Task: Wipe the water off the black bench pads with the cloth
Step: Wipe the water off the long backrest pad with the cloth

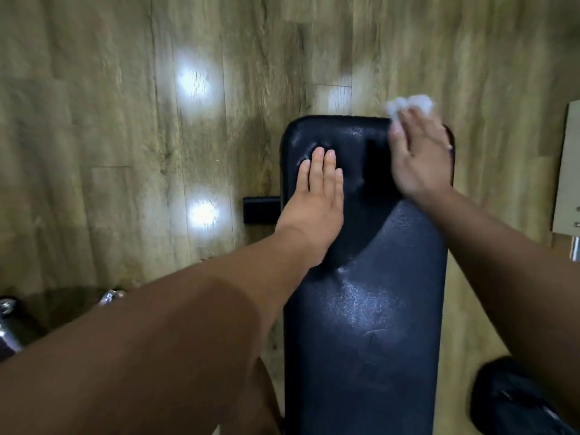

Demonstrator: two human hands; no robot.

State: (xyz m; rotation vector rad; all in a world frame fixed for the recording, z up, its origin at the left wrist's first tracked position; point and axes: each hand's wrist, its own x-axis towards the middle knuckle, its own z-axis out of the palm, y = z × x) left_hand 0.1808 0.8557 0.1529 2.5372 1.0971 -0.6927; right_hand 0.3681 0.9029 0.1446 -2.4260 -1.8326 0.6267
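Observation:
A long black bench pad (367,309) runs from the bottom of the view up to its rounded far end. Its surface glistens with fine water droplets in the middle. My left hand (317,196) lies flat, fingers straight, pressing on the pad's far left part. My right hand (420,155) is blurred at the pad's far right corner, its fingers spread over a white cloth (408,105). The cloth sticks out beyond the fingertips, past the pad's far edge. Most of the cloth is hidden under the hand.
Wood-pattern flooring (125,136) surrounds the bench, with two bright light reflections on the left. A black frame foot (260,210) sticks out left of the pad. Metal dumbbell parts (9,321) lie at lower left. A light wooden panel (568,171) stands at the right edge. A dark shoe (514,400) is at bottom right.

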